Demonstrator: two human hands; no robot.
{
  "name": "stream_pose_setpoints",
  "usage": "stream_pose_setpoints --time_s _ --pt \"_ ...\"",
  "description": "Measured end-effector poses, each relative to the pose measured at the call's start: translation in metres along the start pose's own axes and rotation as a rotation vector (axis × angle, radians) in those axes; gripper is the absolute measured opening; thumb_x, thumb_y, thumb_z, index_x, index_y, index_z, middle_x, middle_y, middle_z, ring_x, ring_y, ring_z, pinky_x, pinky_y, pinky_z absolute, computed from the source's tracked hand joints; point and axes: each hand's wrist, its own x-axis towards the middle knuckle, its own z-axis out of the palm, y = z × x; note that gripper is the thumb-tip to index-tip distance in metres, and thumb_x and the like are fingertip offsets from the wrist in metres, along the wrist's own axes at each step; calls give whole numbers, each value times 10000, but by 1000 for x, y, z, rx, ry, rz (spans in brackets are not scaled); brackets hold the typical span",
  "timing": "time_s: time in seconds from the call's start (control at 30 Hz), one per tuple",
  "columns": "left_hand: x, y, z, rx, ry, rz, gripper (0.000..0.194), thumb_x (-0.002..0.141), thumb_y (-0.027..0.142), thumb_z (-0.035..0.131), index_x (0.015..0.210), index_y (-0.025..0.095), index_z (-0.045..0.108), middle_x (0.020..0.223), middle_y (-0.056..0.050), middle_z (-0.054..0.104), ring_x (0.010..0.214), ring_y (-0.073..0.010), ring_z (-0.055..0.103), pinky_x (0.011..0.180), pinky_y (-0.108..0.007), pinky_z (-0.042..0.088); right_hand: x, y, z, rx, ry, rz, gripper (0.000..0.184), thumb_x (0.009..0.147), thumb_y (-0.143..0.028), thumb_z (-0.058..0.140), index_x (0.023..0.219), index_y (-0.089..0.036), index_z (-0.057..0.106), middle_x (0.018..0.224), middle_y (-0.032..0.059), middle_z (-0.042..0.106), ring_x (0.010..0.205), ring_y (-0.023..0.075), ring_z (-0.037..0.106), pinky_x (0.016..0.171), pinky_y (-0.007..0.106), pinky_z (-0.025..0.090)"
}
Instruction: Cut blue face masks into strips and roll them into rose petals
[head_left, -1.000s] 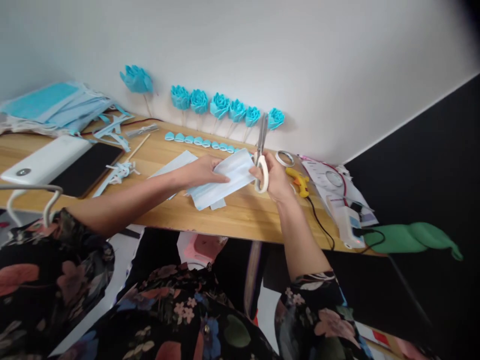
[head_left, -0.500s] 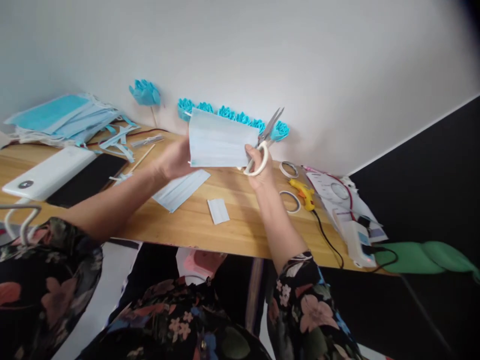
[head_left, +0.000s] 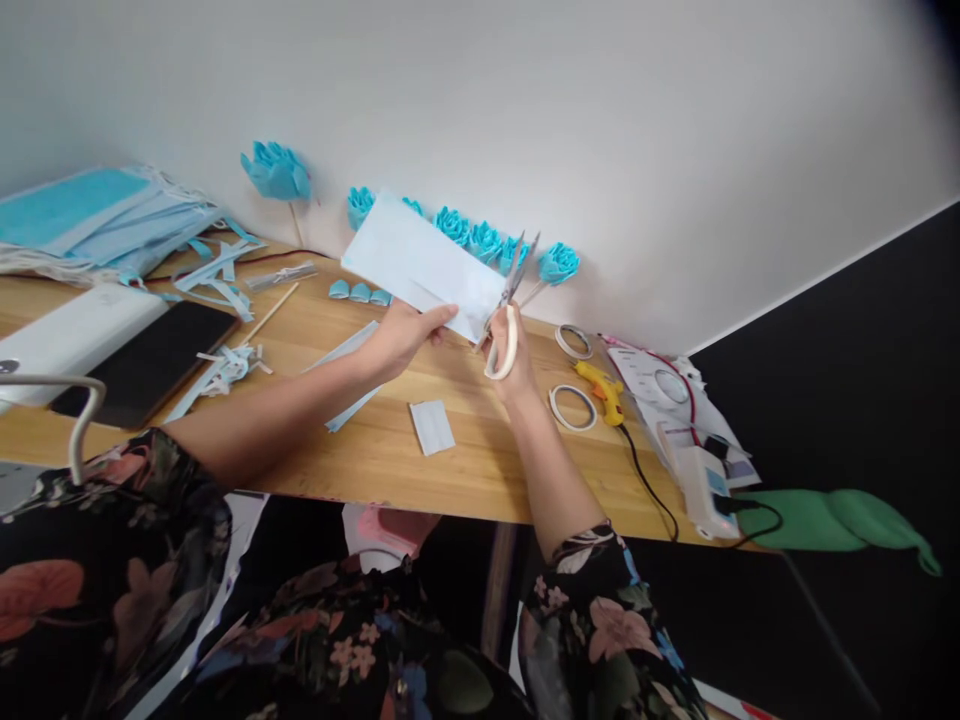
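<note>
A pale face mask (head_left: 421, 262), without visible ear loops, is held up over the wooden table. My left hand (head_left: 412, 335) pinches its lower edge, thumb on the near side. My right hand (head_left: 511, 350) grips white-handled scissors (head_left: 504, 345) and also holds the mask's right end. The scissor blades point up and stand slightly apart, beside the mask and not around it. Under my left forearm lies another pale mask piece (head_left: 352, 405), partly hidden. A small folded pale piece (head_left: 432, 427) rests on the table between my arms.
Blue flowers (head_left: 452, 225) line the wall, with a taller one (head_left: 276, 172) at left. Stacked masks (head_left: 97, 225), cut strips (head_left: 217, 272) and a black phone (head_left: 154, 355) lie left. Tape rolls (head_left: 573, 408), a yellow glue gun (head_left: 602, 390) and a power strip (head_left: 705, 490) sit right.
My left hand has moved from the mask's left end to its lower edge, nearer my right hand. The mask has tilted, its left end up. Small blue pieces behind my left hand are now uncovered.
</note>
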Motion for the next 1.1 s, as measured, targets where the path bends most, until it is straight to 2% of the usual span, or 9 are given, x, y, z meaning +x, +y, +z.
stream_pose_setpoints --time_s 0.1,0.2,0.33,0.43,0.57,0.73,0.87,1.0,1.1 --pt "4 13 -1 -177 35 87 189 787 146 809 752 160 624 698 2 618 549 -96 497 527 -255 388 -5 -8 -6 72 -82 86 615 748 -772 711 1098 -280 591 867 -10 627 733 126 595 622 247 495" --pt "5 27 -8 -250 104 139 223 816 181 819 726 153 616 673 5 605 556 -92 513 537 -246 407 -12 -12 -1 50 -189 182 677 712 -783 731 1132 -268 604 928 16 662 785 159 643 644 279 528" --pt "5 33 -15 -260 209 155 315 843 223 818 646 158 580 594 24 542 554 -97 521 565 -246 424 -25 -12 15 -21 -340 183 681 741 -765 724 1161 -242 608 895 14 627 751 160 630 639 298 509" --pt "5 28 -18 -239 228 172 344 844 255 823 622 159 577 582 27 535 551 -97 514 579 -251 429 -31 -13 23 -35 -400 176 702 733 -772 728 1170 -238 594 893 6 608 725 145 606 643 298 490" --pt "3 20 -20 -174 220 184 381 833 329 829 598 164 579 574 17 550 558 -104 514 617 -266 449 -34 -14 26 -34 -405 190 691 758 -774 703 1177 -237 583 925 14 613 733 144 602 637 298 475" --pt "-4 11 -19 -45 212 213 450 798 488 825 570 179 593 605 -4 588 635 -141 572 713 -296 485 -36 -12 28 -53 -406 164 657 810 -770 658 1174 -228 583 830 0 622 697 139 583 644 296 471" --pt "-11 3 -19 71 187 133 484 773 595 800 580 189 620 642 -24 630 709 -188 622 759 -328 505 -38 -12 30 -59 -376 132 632 826 -776 631 1147 -233 589 787 -7 608 679 146 574 628 297 466" --pt "-13 1 -19 144 193 111 484 776 612 772 581 199 613 680 -41 663 794 -219 657 820 -344 512 -37 -13 29 -102 -351 92 617 841 -779 606 1136 -238 593 787 -7 605 670 149 570 610 298 447" --pt "-13 2 -20 160 166 94 454 783 565 764 569 204 591 697 -52 687 819 -226 666 839 -354 514 -36 -15 28 -104 -345 95 632 831 -781 616 1158 -241 586 805 -4 607 669 150 569 614 306 453"
